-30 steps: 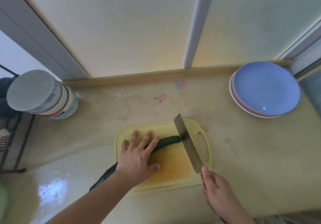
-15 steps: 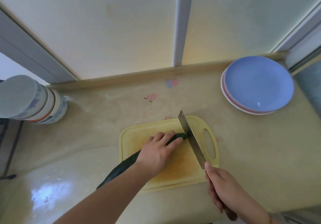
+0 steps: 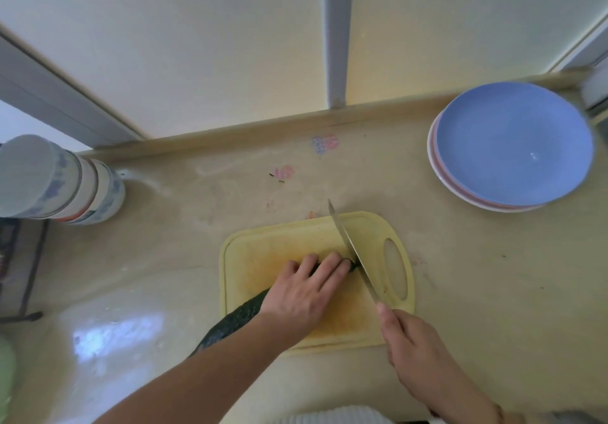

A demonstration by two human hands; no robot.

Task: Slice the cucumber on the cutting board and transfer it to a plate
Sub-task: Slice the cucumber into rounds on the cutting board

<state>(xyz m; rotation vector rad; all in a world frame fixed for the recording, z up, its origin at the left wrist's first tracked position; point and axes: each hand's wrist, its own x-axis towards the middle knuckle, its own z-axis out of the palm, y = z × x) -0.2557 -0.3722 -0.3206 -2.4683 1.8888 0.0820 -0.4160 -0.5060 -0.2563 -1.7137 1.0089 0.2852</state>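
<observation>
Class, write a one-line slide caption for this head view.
Left hand steadies cucumber on board; right hand sets knife at its tip.

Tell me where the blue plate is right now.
In the head view, the blue plate sits atop a plate stack at the counter's far right, beyond the cutting board and near the back ledge.

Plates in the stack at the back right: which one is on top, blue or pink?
The blue plate is on top; only the pink plate's rim peeks out beneath it at the left.
</observation>
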